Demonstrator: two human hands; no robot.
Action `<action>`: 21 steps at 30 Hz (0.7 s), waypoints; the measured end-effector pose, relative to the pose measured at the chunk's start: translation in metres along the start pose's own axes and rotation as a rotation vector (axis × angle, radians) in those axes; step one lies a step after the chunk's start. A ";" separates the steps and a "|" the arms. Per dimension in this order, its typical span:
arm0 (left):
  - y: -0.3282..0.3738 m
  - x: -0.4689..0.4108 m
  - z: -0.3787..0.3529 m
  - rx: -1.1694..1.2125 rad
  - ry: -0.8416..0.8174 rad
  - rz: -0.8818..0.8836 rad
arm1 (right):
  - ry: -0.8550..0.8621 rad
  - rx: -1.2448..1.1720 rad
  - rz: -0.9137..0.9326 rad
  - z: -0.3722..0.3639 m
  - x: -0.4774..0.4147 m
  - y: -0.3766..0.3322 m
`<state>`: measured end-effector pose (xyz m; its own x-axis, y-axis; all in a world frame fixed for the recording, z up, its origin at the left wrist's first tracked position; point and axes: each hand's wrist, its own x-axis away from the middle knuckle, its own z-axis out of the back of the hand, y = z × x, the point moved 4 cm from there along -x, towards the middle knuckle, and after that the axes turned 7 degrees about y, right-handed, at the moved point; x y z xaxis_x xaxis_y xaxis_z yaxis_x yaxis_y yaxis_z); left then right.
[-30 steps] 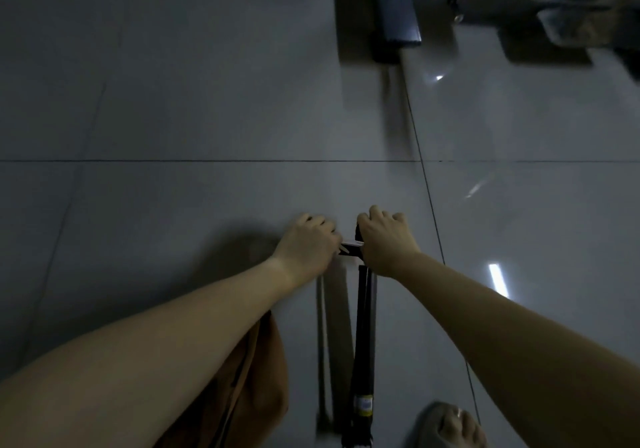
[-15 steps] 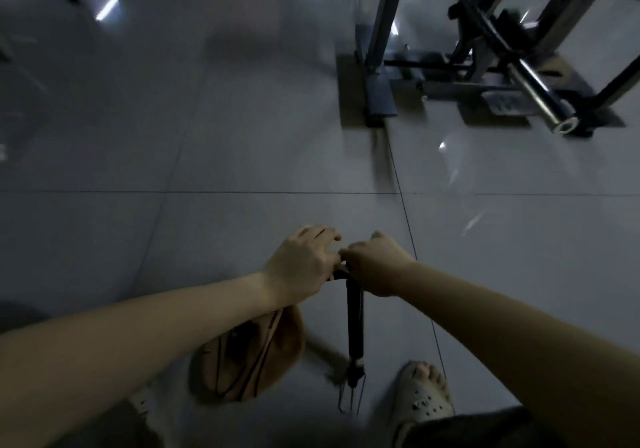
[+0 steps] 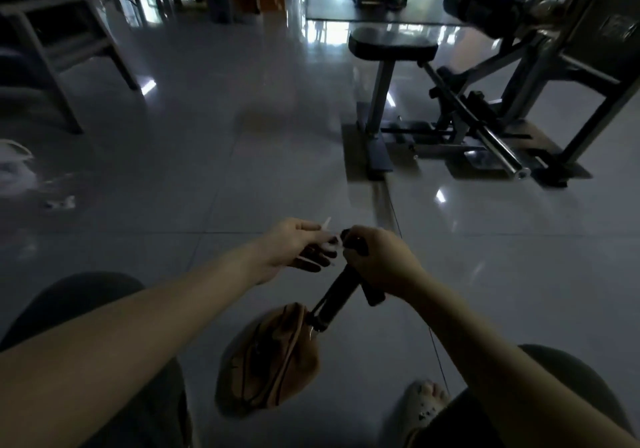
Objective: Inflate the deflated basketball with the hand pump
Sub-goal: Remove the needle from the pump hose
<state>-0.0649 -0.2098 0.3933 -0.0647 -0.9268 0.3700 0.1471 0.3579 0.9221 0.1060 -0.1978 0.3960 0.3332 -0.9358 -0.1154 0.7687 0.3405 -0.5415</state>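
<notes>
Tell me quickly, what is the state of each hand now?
Left hand: pinches a small white thing, too blurred to name.
Right hand: grips the pump handle.

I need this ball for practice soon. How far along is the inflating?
Done: the black hand pump is in position, its lower end at the crumpled brown basketball. In hand: the right hand grips the pump's handle; the left hand hovers beside it, blurred. Left: nearly all the pumping, since the ball lies collapsed.

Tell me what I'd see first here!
Two bare arms reach to the middle, where the right hand grips the handle of the black pump, the left hand close beside it. Just below lies the squashed orange-brown basketball on the shiny floor. A big gym machine stands at the upper right.
</notes>
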 end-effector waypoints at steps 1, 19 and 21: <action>0.014 0.006 0.003 0.015 -0.022 -0.010 | -0.030 -0.175 -0.075 0.008 -0.003 -0.003; 0.013 -0.056 0.013 0.210 -0.051 0.090 | -0.407 -0.968 -0.425 -0.017 -0.051 0.012; 0.005 -0.064 0.011 0.170 -0.034 0.131 | -0.401 -0.978 -0.498 -0.022 -0.053 0.014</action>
<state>-0.0709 -0.1479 0.3754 -0.0895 -0.8678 0.4889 -0.0117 0.4917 0.8707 0.0876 -0.1452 0.3764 0.3963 -0.7905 0.4670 0.1732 -0.4351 -0.8836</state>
